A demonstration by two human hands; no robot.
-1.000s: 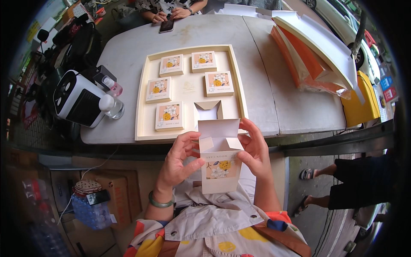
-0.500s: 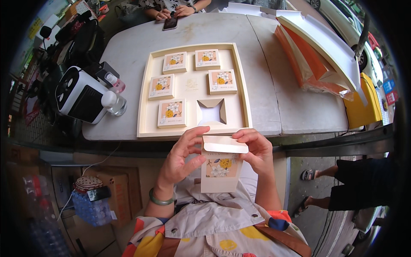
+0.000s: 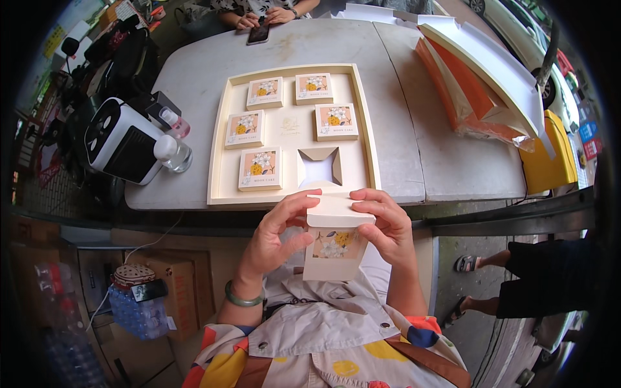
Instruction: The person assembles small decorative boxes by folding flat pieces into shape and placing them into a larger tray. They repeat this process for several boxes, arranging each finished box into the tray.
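A small cream mooncake box [image 3: 335, 249] with a floral print hangs between my hands, in front of the table's near edge. Its hinged lid flap [image 3: 328, 211] tips down over the printed side. At its left edge, my left hand [image 3: 279, 231] has its fingertips on the top corner and its thumb by the side. My right hand [image 3: 387, 226] grips the opposite side, thumb on the front and fingers over the flap. Just beyond lies a cream tray [image 3: 217, 161] holding several matching floral boxes [image 3: 261, 169] around an open square recess [image 3: 319, 167].
To the left stand a white-and-black desktop appliance [image 3: 123, 139], a clear bottle [image 3: 173, 155] and a pink spray bottle [image 3: 174, 123]. Across the grey table [image 3: 187, 58], another person's hands [image 3: 279, 15] touch a phone [image 3: 259, 31]. Orange packaging [image 3: 466, 84] leans at the right beside a yellow box [image 3: 550, 155].
The lid flap has swung further down over the box front. The box's lower end has risen slightly, and my right thumb has shifted inward on its front.
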